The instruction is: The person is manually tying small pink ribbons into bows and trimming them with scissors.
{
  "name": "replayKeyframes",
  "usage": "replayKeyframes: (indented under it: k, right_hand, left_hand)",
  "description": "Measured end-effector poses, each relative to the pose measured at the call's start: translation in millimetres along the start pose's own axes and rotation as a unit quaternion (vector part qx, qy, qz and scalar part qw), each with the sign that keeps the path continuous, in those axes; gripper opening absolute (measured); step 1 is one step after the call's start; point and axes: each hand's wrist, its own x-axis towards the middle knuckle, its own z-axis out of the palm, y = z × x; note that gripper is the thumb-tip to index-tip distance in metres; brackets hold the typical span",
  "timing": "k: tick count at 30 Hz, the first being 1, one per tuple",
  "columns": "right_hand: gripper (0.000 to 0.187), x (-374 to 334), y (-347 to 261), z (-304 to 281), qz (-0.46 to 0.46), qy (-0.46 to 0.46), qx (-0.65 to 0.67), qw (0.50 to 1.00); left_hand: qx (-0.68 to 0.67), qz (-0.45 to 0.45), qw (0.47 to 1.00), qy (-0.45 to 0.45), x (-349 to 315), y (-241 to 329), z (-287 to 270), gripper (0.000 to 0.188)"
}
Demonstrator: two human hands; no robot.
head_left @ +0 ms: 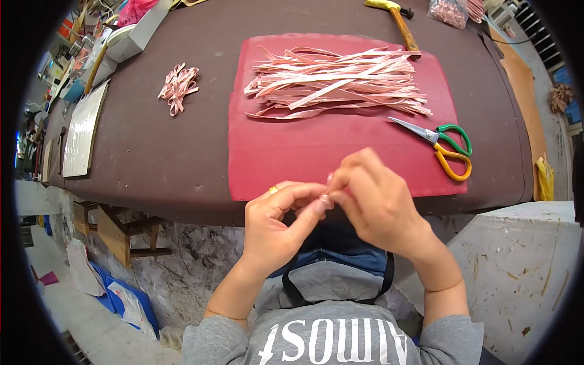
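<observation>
Left hand and right hand pinch a small pink strip between their fingertips; strip bundle lies ahead. Likely best: grips close, tension even. Strip's shape mostly hidden.

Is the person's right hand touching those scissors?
Apart. The head view shows bare red sheet between the right hand and the scissors, which lie beyond it to the right.

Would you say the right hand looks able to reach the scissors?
Probably yes: nothing lies between the right hand and the scissors on the red mat, though that hand seems busy with a small pink piece.
</observation>
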Motion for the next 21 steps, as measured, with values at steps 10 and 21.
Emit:
replayKeyframes:
  k: [10, 21]
  right_hand:
    - [0.010, 16.0, 14.6, -1.6, 0.068, -0.073, 0.202, 0.974]
    - [0.004, -4.8, -1.8, 5.2, 0.342, -0.068, 0.455, 0.820]
  left_hand:
    - [-0.112, -0.139, 0.983, -0.052, 4.4, 9.2, -6.6, 0.015]
    - [-0.272, -0.089, 0.958, 0.017, 12.2, -0.9, -3.7, 0.012]
